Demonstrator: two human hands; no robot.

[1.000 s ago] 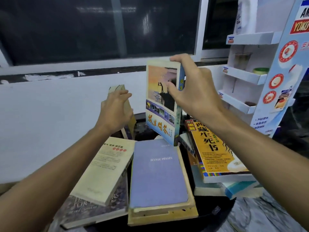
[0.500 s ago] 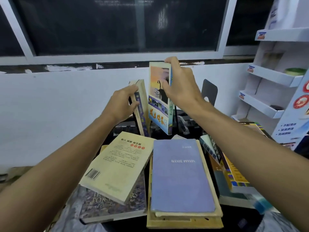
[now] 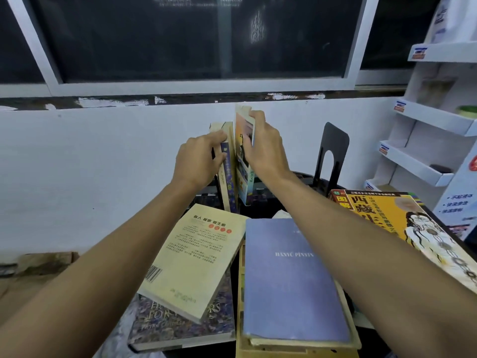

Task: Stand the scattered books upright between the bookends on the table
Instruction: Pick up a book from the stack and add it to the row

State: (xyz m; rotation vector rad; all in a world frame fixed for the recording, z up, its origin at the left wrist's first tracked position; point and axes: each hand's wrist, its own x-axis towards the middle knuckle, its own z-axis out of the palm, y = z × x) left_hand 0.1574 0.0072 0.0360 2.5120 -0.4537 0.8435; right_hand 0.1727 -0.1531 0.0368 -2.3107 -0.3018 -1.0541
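Gripping upright books: left hand the purple-spined book, right hand the sunset book.

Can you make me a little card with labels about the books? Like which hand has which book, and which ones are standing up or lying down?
Left hand: holds the purple-spined book, standing
Right hand: holds the picture-cover book by its top edge, nearly upright, right beside the purple-spined book
Bookend in view: one black bookend, apart to the right
Lying flat: blue book, cream book, yellow book, dark patterned book under the cream book
Nearby: white shelf rack
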